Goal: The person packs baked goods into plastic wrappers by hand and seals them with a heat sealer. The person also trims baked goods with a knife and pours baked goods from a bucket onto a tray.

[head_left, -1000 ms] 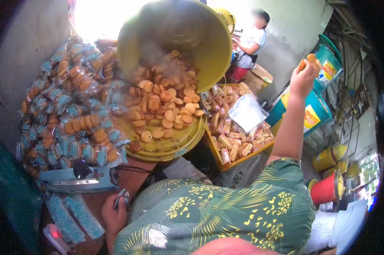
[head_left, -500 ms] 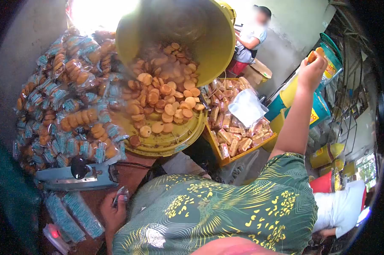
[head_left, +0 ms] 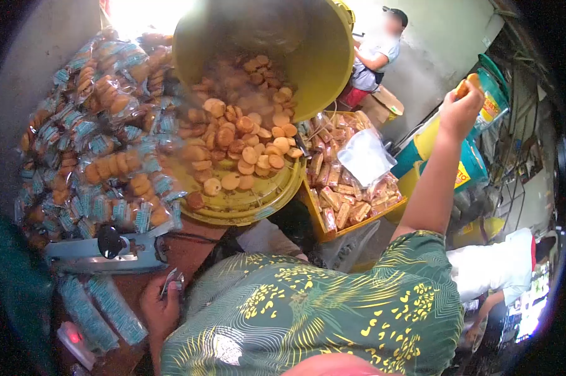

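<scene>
My right hand (head_left: 461,111) is raised at the end of my outstretched arm, fingers closed on a few round brown biscuits (head_left: 468,85). Low on the left, my left hand (head_left: 160,304) grips a small piece of clear plastic (head_left: 172,280) whose kind I cannot make out. Beside that hand lie flat stacks of blue-printed plastic bags (head_left: 117,310). Just above them stands a blue bag sealer (head_left: 107,254) with a black knob. Many loose biscuits (head_left: 245,144) spill from a tipped yellow bucket (head_left: 320,69) onto a yellow lid (head_left: 258,210).
Filled biscuit packs (head_left: 101,144) are heaped at the left. A yellow crate (head_left: 358,227) of wrapped packs, with a white plastic sheet (head_left: 365,156) on it, is right of the bucket. Teal buckets (head_left: 474,166) stand near my right arm. One person (head_left: 373,59) sits behind; another (head_left: 496,263) is at right.
The person in white at the right has shifted, and an arm now shows. My right hand stays raised with the biscuits, slightly turned. The whole view has shifted a little.
</scene>
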Tool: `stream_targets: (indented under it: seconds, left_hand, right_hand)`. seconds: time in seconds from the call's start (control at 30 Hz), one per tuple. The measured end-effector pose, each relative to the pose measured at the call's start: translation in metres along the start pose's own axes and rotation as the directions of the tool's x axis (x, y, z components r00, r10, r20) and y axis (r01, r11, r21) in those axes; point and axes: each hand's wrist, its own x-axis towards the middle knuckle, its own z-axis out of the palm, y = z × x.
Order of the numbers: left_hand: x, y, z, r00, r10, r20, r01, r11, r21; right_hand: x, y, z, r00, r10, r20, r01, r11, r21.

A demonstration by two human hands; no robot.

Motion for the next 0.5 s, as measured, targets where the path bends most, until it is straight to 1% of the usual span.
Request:
stream_targets:
  seconds: [0.03,0.13,0.17,0.2,0.23,0.27,0.3,0.33,0.4,0.43,0.47,0.5]
  left_hand:
    - [0.000,-0.002,-0.002,1.000,0.003,0.004,-0.003,1.000,-0.004]
    - [-0.002,-0.003,-0.002,0.999,0.042,0.000,-0.042,0.995,0.088]
    - [-0.004,-0.003,-0.002,1.000,0.021,-0.003,-0.021,0.992,0.125]
    - [-0.003,-0.003,-0.001,1.000,0.003,-0.012,-0.001,0.988,0.154]
    - [-0.003,-0.003,0.001,1.000,-0.015,-0.027,0.020,0.984,0.180]
    - [-0.004,-0.002,0.003,0.999,-0.008,-0.033,0.013,0.990,0.142]
    - [-0.004,-0.002,0.003,0.999,-0.002,-0.042,0.007,0.994,0.112]
    - [-0.005,0.000,0.001,0.999,0.004,-0.051,0.001,0.996,0.092]
    - [-0.005,0.006,-0.001,0.999,-0.012,-0.041,0.013,0.999,0.036]
    - [-0.005,0.009,0.000,0.999,-0.018,-0.028,0.018,1.000,0.005]
    - [-0.005,0.011,0.000,1.000,-0.012,-0.019,0.013,0.999,0.030]
    - [-0.004,0.013,0.001,1.000,-0.004,-0.014,0.004,0.999,0.052]
  right_hand:
    - [0.000,0.001,-0.002,1.000,0.012,-0.006,-0.012,1.000,-0.012]
    - [0.023,-0.007,-0.010,0.998,0.063,0.015,-0.063,0.998,-0.015]
    - [0.019,-0.004,-0.003,0.999,0.032,0.007,-0.032,0.999,0.006]
    - [0.009,-0.006,0.004,1.000,-0.026,-0.017,0.025,0.999,-0.021]
    - [-0.004,-0.011,0.006,1.000,-0.023,-0.004,0.023,1.000,0.008]
    - [-0.016,-0.019,0.008,1.000,-0.019,0.006,0.018,0.999,0.042]
    - [-0.027,-0.027,0.008,0.997,0.062,0.039,-0.065,0.994,0.092]
    - [-0.029,-0.035,0.009,0.985,0.162,0.060,-0.171,0.967,0.188]
    - [-0.038,-0.042,0.008,0.924,0.355,0.145,-0.383,0.856,0.347]
    - [-0.040,-0.043,0.011,0.891,0.422,0.169,-0.448,0.753,0.482]
    - [-0.043,-0.045,0.010,0.823,0.521,0.224,-0.531,0.568,0.629]
    - [-0.046,-0.051,0.011,0.746,0.598,0.294,-0.571,0.348,0.743]
